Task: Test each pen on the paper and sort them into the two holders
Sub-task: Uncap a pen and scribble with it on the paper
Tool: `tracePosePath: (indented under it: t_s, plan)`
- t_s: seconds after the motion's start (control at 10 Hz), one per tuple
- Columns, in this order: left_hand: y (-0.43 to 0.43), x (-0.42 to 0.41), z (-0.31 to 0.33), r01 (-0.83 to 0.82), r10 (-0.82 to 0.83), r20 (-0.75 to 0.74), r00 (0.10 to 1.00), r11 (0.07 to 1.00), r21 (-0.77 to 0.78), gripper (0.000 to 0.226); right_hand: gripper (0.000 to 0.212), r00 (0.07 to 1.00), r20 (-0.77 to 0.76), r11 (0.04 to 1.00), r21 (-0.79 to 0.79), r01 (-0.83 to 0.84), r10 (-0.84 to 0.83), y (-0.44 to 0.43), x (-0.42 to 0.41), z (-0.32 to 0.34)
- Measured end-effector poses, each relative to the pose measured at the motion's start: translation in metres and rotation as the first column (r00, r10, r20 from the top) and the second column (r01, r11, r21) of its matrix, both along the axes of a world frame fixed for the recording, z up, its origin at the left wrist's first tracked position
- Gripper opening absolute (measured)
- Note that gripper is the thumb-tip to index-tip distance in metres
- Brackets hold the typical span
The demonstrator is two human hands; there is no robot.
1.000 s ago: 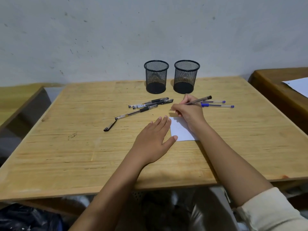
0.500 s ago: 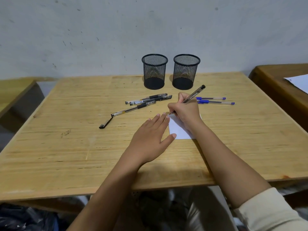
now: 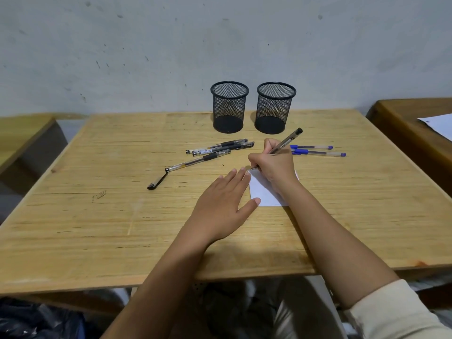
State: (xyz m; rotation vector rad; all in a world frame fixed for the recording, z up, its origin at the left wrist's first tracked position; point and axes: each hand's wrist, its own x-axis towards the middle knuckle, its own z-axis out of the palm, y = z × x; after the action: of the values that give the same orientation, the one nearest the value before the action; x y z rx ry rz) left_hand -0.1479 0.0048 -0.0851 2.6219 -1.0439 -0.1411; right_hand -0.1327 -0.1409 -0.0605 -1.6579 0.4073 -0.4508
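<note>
My right hand (image 3: 275,166) grips a black pen (image 3: 288,141) in a writing hold, its tip touching the top left corner of a small white paper (image 3: 263,193). My left hand (image 3: 223,204) lies flat, fingers apart, its fingertips and thumb on the paper's left edge. Three black pens (image 3: 220,149) lie loose left of my right hand, and a black cap (image 3: 156,182) rests at the end of the nearest one. Two blue pens (image 3: 318,150) lie to the right. Two black mesh holders, left (image 3: 229,106) and right (image 3: 275,107), stand at the back with nothing in them.
The wooden table (image 3: 97,216) ends at a grey wall. A darker wooden table (image 3: 411,128) with a white sheet (image 3: 440,126) stands at the right. Another wooden surface (image 3: 22,133) sits at the left, across a gap.
The pen in my right hand has tilted up from nearly flat to steep, and its tip has come down onto the paper's corner. My left hand has stayed on the paper.
</note>
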Motion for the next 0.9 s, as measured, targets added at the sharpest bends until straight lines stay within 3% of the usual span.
tracePosePath:
  t_s: [0.3,0.5,0.8,0.9]
  plan:
    - [0.000,-0.001,0.001,-0.001,0.001,-0.001,1.000,1.000,-0.001,0.063,0.032,0.999,-0.030,0.998,-0.058,0.018,-0.019,-0.002,0.000,0.000]
    - [0.001,-0.002,0.003,0.004,-0.004,-0.008,1.000,1.000,-0.016,0.062,0.024,1.000,-0.015,1.000,0.018,0.023,-0.023,0.000,-0.003,-0.002]
    - [0.001,-0.001,0.001,0.009,-0.009,-0.007,1.000,1.000,-0.018,0.062,0.032,0.999,0.031,1.000,-0.011,0.026,-0.026,0.000,-0.007,-0.001]
    - [0.002,-0.001,-0.001,0.009,-0.009,-0.003,1.000,1.000,-0.027,0.062,0.034,0.991,0.081,0.993,0.056,0.101,-0.105,-0.006,-0.009,-0.002]
